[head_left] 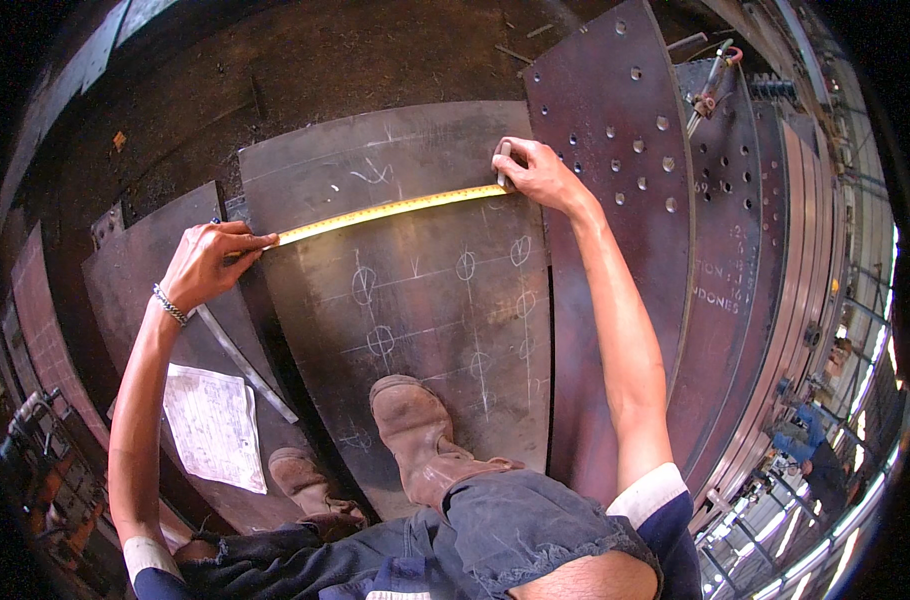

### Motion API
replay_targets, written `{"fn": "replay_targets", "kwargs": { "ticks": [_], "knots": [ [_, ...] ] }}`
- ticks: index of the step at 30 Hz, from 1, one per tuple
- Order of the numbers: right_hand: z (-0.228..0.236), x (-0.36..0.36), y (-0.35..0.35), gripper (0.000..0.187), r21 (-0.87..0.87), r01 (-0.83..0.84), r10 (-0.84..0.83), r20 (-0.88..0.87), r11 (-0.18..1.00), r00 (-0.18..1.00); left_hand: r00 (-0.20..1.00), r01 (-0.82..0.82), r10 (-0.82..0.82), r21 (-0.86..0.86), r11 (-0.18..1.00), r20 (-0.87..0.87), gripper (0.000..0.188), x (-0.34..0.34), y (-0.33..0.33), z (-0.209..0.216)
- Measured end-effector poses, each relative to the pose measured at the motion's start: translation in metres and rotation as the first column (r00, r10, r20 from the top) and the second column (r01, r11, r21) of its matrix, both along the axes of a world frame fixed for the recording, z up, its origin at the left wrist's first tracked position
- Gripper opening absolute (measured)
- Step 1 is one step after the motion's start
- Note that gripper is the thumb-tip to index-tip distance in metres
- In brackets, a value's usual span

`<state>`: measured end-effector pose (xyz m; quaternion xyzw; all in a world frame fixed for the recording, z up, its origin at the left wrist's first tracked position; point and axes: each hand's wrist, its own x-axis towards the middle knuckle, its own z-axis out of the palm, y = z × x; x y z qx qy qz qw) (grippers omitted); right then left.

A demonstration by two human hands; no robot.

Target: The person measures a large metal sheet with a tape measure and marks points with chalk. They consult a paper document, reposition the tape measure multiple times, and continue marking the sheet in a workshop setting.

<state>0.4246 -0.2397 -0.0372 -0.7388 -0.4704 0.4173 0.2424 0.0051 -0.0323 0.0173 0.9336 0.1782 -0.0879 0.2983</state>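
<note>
A yellow tape measure (390, 212) lies stretched across a dark steel plate (425, 140) with chalk lines and several circled cross marks. My left hand (210, 262), a chain bracelet at its wrist, pinches the tape's left end at the plate's left edge. At the right end, near the opposite edge, my right hand (543, 178) is closed on a small grey piece (503, 165). Fingers partly cover this piece, and I cannot tell whether it is the tape's case or a separate stick. My brown boot (410, 420) rests on the plate below the marks.
A written paper sheet (215, 425) and a narrow metal strip (245, 362) lie on the lower plate at left. To the right, drilled plates (615, 110) overlap in layers, with a clamp-like tool (713, 90) on them. Another person (820, 460) is at far right.
</note>
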Motion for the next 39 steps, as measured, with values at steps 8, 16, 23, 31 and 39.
{"fn": "replay_targets", "kwargs": {
  "ticks": [8, 16, 23, 31, 39],
  "knots": [
    [-0.006, 0.003, -0.002, 0.023, 0.017, 0.024, -0.022, -0.083, 1.000, 0.996, 1.000, 0.020, -0.020, 0.001, 1.000, 0.000, 0.034, -0.001, 0.002, -0.003],
    [-0.002, 0.001, -0.001, 0.023, 0.019, 0.009, -0.009, -0.022, 1.000, 1.000, 1.000, 0.005, -0.005, 0.002, 1.000, 0.019, 0.031, -0.002, 0.000, -0.003],
    [-0.004, 0.001, -0.001, 0.022, 0.002, 0.033, -0.033, -0.063, 0.999, 0.997, 1.000, 0.006, -0.006, 0.016, 1.000, -0.013, 0.030, 0.000, 0.000, 0.001],
    [0.000, 0.000, -0.001, 0.022, 0.010, 0.005, -0.005, -0.035, 1.000, 0.999, 1.000, 0.007, -0.007, -0.005, 1.000, 0.015, 0.033, -0.001, 0.001, -0.003],
    [0.006, -0.002, 0.000, 0.022, -0.028, 0.011, -0.012, -0.047, 1.000, 0.999, 1.000, -0.004, 0.004, 0.003, 1.000, -0.017, 0.033, -0.001, 0.000, -0.001]
  ]
}}
